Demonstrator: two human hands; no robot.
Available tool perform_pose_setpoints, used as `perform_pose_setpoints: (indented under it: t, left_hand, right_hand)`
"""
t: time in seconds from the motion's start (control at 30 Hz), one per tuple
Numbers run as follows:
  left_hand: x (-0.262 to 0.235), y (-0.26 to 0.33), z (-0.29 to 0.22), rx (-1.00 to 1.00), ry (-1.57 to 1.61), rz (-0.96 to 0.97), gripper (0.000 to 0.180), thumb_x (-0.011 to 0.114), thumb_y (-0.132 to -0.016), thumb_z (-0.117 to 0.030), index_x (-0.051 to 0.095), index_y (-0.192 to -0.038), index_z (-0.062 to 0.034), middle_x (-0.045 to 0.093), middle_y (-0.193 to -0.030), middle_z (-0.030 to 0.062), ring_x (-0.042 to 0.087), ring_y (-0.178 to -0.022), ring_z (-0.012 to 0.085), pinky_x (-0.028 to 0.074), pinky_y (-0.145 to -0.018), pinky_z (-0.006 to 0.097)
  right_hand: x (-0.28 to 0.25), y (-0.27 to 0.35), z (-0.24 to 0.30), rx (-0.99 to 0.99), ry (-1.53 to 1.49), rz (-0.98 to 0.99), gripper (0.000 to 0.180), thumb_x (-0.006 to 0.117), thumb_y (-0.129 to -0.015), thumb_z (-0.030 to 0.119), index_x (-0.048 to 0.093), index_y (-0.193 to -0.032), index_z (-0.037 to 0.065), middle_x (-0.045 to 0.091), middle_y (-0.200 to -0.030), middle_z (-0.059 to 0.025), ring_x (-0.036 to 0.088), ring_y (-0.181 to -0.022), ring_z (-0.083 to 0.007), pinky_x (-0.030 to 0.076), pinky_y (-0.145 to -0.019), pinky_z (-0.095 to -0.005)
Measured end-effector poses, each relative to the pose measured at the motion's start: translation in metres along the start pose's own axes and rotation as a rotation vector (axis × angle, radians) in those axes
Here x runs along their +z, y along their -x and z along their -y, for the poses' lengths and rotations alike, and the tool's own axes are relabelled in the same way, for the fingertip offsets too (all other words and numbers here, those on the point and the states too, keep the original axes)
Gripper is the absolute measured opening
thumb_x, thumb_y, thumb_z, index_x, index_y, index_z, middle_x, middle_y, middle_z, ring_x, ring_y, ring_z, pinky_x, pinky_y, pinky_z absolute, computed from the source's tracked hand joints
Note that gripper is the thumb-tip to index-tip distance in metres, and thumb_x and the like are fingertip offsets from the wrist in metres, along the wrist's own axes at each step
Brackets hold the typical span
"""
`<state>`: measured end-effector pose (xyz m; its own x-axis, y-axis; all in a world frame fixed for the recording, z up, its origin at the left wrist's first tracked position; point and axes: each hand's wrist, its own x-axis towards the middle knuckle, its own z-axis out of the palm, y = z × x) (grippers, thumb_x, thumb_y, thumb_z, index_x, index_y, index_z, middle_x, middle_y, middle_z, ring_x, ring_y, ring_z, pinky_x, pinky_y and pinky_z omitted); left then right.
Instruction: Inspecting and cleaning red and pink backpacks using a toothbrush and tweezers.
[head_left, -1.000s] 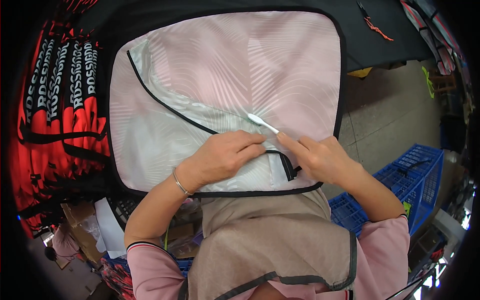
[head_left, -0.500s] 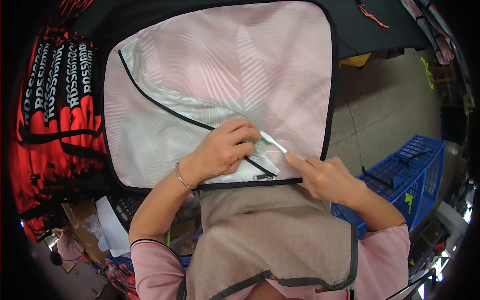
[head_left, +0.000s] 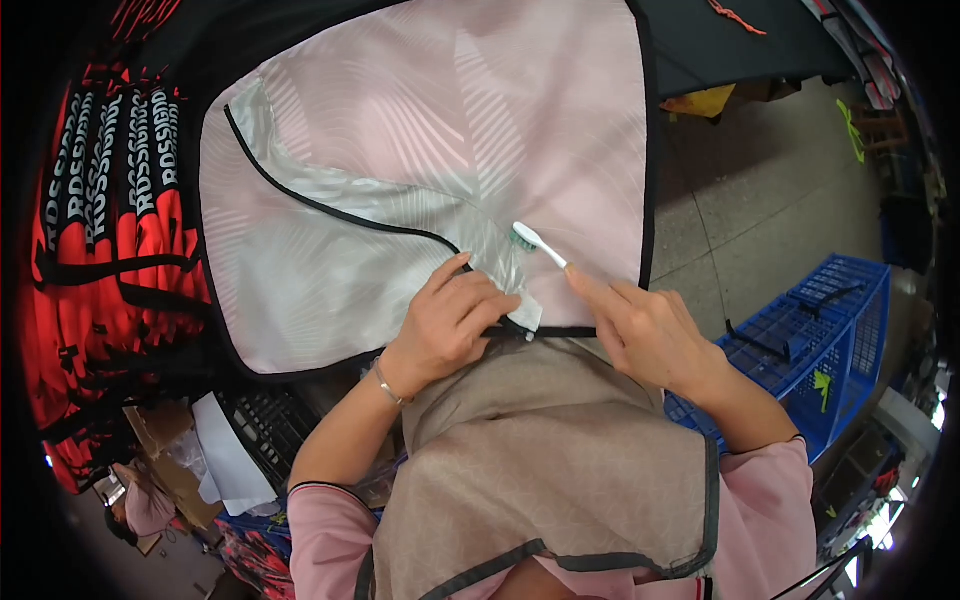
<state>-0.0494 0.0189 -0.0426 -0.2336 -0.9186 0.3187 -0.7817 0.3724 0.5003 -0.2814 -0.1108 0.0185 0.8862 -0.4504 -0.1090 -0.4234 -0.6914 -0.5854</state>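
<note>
A pale pink and silvery fabric panel (head_left: 560, 130) with a leaf-and-line print and black bound edges lies in front of me. A black trimmed strip (head_left: 330, 212) curves across it, ending near a small zip pull (head_left: 529, 336) at the near edge. My left hand (head_left: 455, 318) is closed on this strip near its lower end, fingers curled over the fabric. In my right hand (head_left: 650, 330) is a white toothbrush (head_left: 545, 245) with green bristles. Its head rests on or just above the silvery cloth beside the strip; I cannot tell whether they touch.
Red and black bags or straps (head_left: 120, 220) are stacked at the left. A blue plastic crate (head_left: 835, 320) stands on the floor at the right. A black crate (head_left: 270, 420) and white sheets (head_left: 228, 455) lie below left. A person in pink (head_left: 150, 500) is far left.
My left hand has shifted down and right, pulling the strip's lower end toward me. The toothbrush has moved up and slightly left, and its bristles now show. The panel has shifted slightly left.
</note>
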Motion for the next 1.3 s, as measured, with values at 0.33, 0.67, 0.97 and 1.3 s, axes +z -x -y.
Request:
perform_pose_setpoints:
  t: [0.33,0.67,0.97,1.3]
  left_hand:
    - [0.052,-0.027,0.002,-0.002,0.011,-0.281,0.019,0.072,-0.07,-0.003,0.069,-0.085,-0.014,0.055,-0.076,-0.0015,0.061,-0.081,0.0151,0.046,-0.099,0.04]
    - [0.053,-0.028,-0.002,0.067,-0.084,-0.243,0.024,0.071,-0.056,-0.004,0.062,-0.075,-0.0161,0.059,-0.083,-0.0031,0.059,-0.082,0.0174,0.034,-0.106,0.044]
    - [0.052,-0.027,0.007,0.027,0.152,-0.221,0.029,0.076,-0.053,-0.009,0.065,-0.079,-0.0118,0.059,-0.085,0.0006,0.058,-0.088,0.0203,0.045,-0.102,0.05]
    - [0.058,-0.027,0.011,0.013,0.127,-0.235,0.031,0.077,-0.049,-0.006,0.057,-0.072,-0.0088,0.059,-0.085,0.0031,0.058,-0.089,0.023,0.046,-0.102,0.052]
  right_hand:
    - [0.008,0.011,-0.009,0.068,0.086,-0.059,0.053,0.062,-0.079,0.003,0.052,-0.131,0.0,0.063,-0.071,-0.0157,0.065,-0.059,-0.0333,0.052,-0.051,-0.0418]
    - [-0.011,0.037,-0.007,0.204,-0.189,0.033,0.049,0.06,-0.082,0.0,0.057,-0.13,0.004,0.067,-0.08,-0.0157,0.066,-0.065,-0.0329,0.052,-0.058,-0.0421]
    - [0.01,0.039,0.008,0.21,-0.027,-0.035,0.053,0.061,-0.082,0.002,0.054,-0.134,0.004,0.062,-0.072,-0.0126,0.062,-0.059,-0.0311,0.051,-0.053,-0.042]
    - [0.013,0.064,0.03,0.189,0.039,0.102,0.057,0.061,-0.079,0.006,0.049,-0.134,-0.001,0.062,-0.073,-0.0154,0.064,-0.057,-0.0326,0.052,-0.048,-0.0423]
